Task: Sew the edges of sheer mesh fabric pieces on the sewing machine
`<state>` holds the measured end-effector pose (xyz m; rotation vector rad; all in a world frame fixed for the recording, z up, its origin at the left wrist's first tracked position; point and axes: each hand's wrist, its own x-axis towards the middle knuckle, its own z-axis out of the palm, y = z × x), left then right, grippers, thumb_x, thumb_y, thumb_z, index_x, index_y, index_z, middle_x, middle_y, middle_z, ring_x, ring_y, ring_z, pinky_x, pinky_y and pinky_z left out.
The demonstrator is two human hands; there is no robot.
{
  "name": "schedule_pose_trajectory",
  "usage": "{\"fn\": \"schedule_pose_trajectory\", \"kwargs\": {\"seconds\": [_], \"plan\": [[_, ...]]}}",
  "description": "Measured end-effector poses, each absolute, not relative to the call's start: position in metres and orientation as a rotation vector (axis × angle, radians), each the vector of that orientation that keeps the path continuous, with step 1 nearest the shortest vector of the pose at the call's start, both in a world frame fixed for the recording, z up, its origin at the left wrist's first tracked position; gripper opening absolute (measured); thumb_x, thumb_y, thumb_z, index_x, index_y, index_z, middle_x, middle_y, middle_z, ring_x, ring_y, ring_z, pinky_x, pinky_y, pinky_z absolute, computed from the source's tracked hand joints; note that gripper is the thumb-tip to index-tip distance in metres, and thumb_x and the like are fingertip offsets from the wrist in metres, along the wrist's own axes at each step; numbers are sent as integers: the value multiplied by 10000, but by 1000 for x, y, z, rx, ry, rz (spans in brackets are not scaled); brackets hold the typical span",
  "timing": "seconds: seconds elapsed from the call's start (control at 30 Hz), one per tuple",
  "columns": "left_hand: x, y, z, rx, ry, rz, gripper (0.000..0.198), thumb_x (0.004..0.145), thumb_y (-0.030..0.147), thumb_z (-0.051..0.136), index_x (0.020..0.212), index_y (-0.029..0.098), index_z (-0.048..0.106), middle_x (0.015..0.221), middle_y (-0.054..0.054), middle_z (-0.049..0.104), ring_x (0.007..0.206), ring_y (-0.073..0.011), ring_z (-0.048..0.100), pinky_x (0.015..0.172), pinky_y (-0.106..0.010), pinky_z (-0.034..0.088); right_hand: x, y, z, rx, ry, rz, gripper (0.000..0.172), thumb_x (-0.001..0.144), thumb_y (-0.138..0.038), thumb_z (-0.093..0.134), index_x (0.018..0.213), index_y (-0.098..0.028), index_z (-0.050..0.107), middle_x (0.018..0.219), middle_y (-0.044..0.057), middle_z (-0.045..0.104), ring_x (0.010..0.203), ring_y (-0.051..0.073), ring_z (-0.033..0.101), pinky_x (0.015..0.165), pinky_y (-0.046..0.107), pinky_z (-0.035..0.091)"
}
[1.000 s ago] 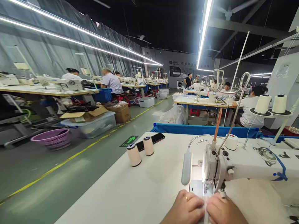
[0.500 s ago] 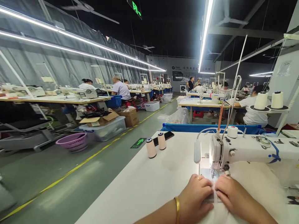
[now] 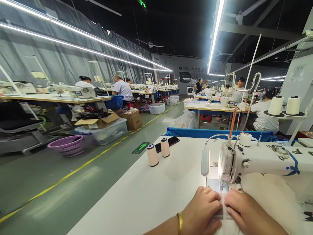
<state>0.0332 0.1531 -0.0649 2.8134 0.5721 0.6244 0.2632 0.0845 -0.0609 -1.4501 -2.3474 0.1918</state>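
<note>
In the head view, a white sewing machine (image 3: 266, 163) stands at the right of the table, its lamp lit beside the needle area. Pale sheer fabric (image 3: 271, 189) spreads under the machine's arm and runs in a narrow strip towards me from the presser foot (image 3: 222, 186). My left hand (image 3: 204, 209), wearing a ring and a bangle, has its fingers curled on the strip's left side. Opposite it, my right hand (image 3: 244, 207) grips the fabric with bent fingers, just in front of the foot. The fingertips nearly meet across the strip; the fabric beneath them is partly hidden.
Two thread cones (image 3: 153, 155) stand on the white table (image 3: 137, 195) near a dark phone (image 3: 172, 143). A blue cloth trough (image 3: 220, 132) lines the far edge. Two more cones (image 3: 275, 105) sit on a stand at right. Co-workers sit at machines beyond the aisle.
My view has shifted slightly, so the table and cones sit a little further left. Both hands stay at the presser foot with the fabric. A person at the back right now shows their head.
</note>
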Motion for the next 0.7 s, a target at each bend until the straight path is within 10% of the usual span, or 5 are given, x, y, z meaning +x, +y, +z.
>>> {"fn": "schedule_pose_trajectory", "kwargs": {"seconds": [0.7], "plan": [[20,150,-39,2739,458,509,496,682,419,970,1063,258,697,1193,1,695,1052,-231,650,970,-393,421,268,68,-20,-1459,-2323,457,199,917,-314,833,1052,-269,695,1135,9,708,1039,235,634,890,343,527]]}}
